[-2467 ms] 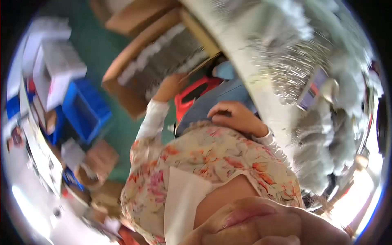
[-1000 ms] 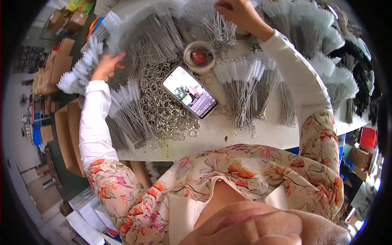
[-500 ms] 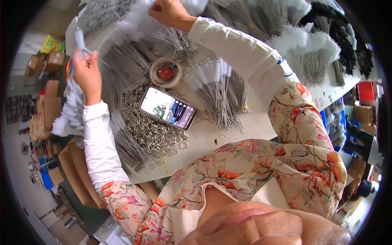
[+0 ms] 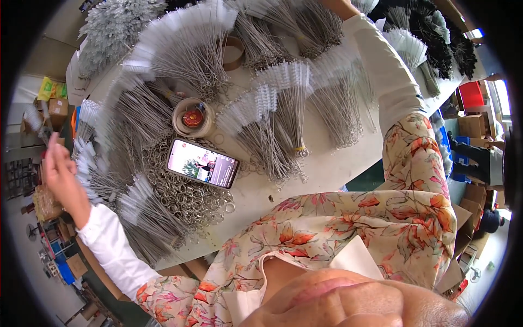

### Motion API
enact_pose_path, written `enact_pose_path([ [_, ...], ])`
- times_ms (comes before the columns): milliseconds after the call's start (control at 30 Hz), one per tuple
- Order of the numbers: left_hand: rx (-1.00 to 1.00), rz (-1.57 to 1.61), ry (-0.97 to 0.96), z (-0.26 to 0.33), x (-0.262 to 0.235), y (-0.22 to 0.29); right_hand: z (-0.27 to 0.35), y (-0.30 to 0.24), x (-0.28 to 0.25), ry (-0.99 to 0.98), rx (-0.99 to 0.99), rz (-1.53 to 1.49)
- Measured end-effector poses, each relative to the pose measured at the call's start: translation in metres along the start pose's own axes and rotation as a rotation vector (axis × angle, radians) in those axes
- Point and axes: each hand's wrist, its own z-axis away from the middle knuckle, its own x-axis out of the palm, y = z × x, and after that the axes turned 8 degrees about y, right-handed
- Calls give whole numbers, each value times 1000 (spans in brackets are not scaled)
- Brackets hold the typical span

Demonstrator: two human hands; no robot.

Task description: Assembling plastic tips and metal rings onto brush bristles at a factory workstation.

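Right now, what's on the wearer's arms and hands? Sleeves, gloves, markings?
Both forearms wear snug white long sleeves, left sleeve and right sleeve, running to the wrist under a looser floral top in cream with orange, pink and green flowers. The left hand is bare: no glove, ring or watch visible. The right hand is cut off at the top edge.

The worktop (image 4: 327,174) was white. The brushes (image 4: 272,109) had white bristles on grey wire stems; those at the far right (image 4: 436,32) looked black. The rings (image 4: 185,199) were silvery. The blouse (image 4: 381,218) bore orange flowers on cream, its sleeves (image 4: 117,248) plain white.
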Motion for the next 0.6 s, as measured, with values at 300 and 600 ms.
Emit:
enact_pose_path([
  [300,-418,-118,-125,140,-32,30,-7,-19,-24,204,104,-73],
  [600,-636,363,37,196,-48,26,-8,-98,56,49,-793,465],
])
